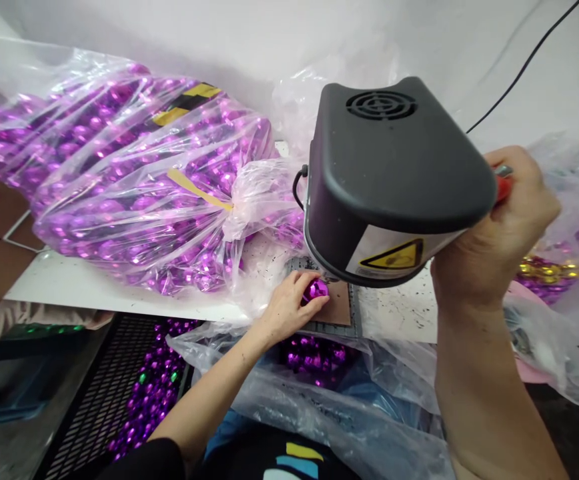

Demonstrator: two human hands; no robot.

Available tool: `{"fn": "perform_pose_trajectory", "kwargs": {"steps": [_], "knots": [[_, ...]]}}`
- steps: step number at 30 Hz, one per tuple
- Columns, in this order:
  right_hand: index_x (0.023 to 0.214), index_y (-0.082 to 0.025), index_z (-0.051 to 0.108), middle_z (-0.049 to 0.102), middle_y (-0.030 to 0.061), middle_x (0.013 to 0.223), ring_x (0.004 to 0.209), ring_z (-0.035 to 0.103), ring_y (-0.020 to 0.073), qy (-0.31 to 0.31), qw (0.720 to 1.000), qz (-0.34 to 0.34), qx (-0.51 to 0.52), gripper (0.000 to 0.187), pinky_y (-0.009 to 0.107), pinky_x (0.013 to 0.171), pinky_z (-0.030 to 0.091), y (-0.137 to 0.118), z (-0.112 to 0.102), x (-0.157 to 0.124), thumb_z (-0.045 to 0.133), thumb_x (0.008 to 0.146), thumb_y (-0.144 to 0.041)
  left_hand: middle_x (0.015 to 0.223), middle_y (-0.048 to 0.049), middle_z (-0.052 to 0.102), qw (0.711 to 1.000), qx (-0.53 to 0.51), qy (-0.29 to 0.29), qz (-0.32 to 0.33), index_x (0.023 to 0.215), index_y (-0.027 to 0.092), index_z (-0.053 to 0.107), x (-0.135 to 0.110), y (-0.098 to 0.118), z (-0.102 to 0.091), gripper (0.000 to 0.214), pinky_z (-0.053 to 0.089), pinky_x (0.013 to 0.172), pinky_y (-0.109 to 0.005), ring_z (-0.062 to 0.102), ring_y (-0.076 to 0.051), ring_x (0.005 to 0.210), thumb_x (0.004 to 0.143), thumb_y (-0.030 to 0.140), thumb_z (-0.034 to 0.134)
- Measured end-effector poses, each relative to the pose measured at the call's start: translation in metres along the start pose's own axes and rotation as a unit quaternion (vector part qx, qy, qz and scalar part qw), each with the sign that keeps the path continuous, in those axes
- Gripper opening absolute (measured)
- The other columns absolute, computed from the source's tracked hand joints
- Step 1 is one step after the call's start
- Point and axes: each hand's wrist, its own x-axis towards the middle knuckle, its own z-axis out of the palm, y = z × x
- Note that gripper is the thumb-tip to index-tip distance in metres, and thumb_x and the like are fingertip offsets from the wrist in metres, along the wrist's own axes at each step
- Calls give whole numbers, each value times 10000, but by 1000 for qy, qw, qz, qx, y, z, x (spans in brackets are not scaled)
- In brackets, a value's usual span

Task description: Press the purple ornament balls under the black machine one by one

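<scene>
My left hand [289, 299] reaches to the base of a black machine [404, 167]. Its thumb and fingers are closed around a shiny purple faceted ball [316, 289]. The ball is over a brown pad [337, 307], just below the machine's head. My right hand [524, 200] is wrapped round the red handle [503, 187] at the machine's right side. The machine's head hides whatever is directly above the ball. A yellow warning label [389, 255] is on its front.
A large clear bag [144, 180] of purple balls lies tied on the white table [99, 287] at left. Below, a plastic bag [369, 407] and a black crate [89, 393] hold more purple balls. Purple and gold balls [549, 272] lie at right. A black cable [524, 67] crosses the wall.
</scene>
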Motion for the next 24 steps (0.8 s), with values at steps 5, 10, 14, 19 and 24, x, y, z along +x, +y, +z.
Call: {"fn": "perform_pose_trajectory", "kwargs": {"steps": [5,10,14,19,24], "knots": [[760,-112,498,336,-66,626,561,348,-32,-1,1000,8,2,390,136,521,248,0,-2,0,564,909,-467,1106,-75,653,994,45,98,-11,1148,218,632,2,5,26,401,478,946,-421,613,-262,1034,821,416,751],[762,-113,500,356,-59,638,579,354,-28,-4,1000,26,11,462,128,521,264,-1,-3,0,565,880,-554,1053,-64,676,984,29,176,-13,1080,215,626,8,6,48,409,425,1038,-502,595,-277,1037,760,391,811],[761,-110,517,377,-50,650,596,356,-17,-10,1000,22,5,474,136,520,263,1,-5,1,584,867,-567,1003,-59,681,984,30,177,-14,1087,208,625,10,5,52,434,367,1108,-572,601,-279,1006,744,388,822],[792,-115,562,413,-49,651,594,391,-17,-13,1000,1,-1,427,133,524,290,0,-8,-2,552,906,-526,1009,-67,683,985,40,163,-30,1056,213,641,10,5,53,400,312,1143,-637,601,-308,1044,743,394,810],[853,-143,628,533,-28,711,608,452,1,29,995,-87,-42,284,171,564,371,-1,-17,-23,542,944,-398,1063,-64,677,986,1,164,-30,1077,252,637,9,4,55,395,356,1141,-601,597,-303,1104,752,402,802]]}}
